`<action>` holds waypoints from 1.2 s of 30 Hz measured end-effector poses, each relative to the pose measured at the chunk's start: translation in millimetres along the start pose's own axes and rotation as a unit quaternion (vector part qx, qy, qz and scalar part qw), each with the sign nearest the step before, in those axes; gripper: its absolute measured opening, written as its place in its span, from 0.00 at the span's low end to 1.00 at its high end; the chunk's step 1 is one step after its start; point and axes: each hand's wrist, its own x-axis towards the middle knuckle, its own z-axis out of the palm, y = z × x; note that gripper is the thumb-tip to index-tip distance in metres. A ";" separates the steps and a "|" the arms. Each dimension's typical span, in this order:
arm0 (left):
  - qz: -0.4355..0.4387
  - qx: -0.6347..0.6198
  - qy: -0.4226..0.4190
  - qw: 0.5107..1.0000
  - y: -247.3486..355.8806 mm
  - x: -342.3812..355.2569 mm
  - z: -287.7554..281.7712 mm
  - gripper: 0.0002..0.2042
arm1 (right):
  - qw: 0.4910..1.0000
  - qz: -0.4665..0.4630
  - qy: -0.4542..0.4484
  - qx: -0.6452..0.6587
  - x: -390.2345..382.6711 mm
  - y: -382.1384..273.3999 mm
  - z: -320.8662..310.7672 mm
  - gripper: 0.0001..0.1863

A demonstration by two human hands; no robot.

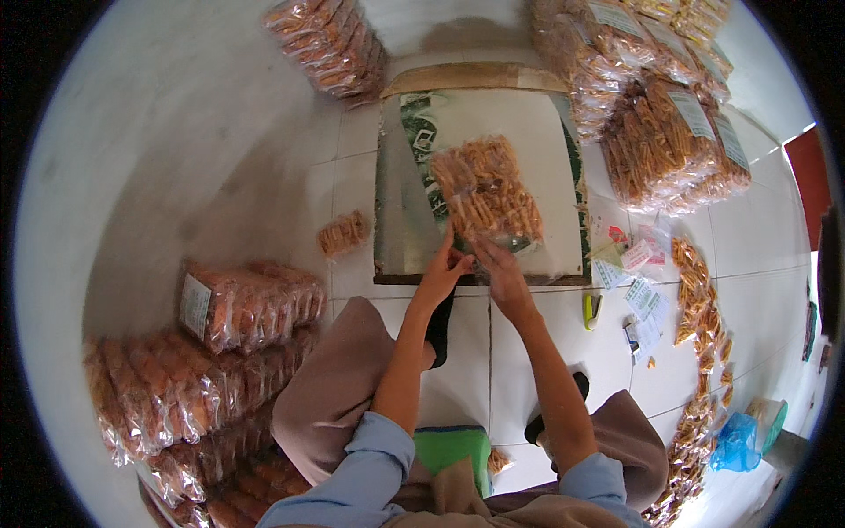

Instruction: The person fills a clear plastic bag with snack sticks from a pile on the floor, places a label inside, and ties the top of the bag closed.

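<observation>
A clear plastic bag of brown stick-like snacks (489, 189) lies on a low board-topped stand (528, 114) in front of me. Its loose near end points toward me. My left hand (447, 266) is closed at the left corner of that end, thumb and fingers around the plastic. At the right side of the same end, my right hand (503, 271) grips the plastic, its fingers bent and slightly blurred. A small packet of the snacks (343, 234) lies on the floor left of the stand.
Bagged snacks (202, 378) are stacked at my left, with another stack (330, 48) far left and a big pile (664, 132) far right. A yellow-green stapler (591, 311), paper labels (645, 301), a row of loose snack packets (700, 352) and a blue plastic bag (737, 442) lie right.
</observation>
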 end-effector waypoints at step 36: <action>0.325 0.574 0.094 0.745 61.1 75.0 47.1 0.22 | 0.982 0.134 0.126 0.050 -8.1 -7.3 -9.6 0.38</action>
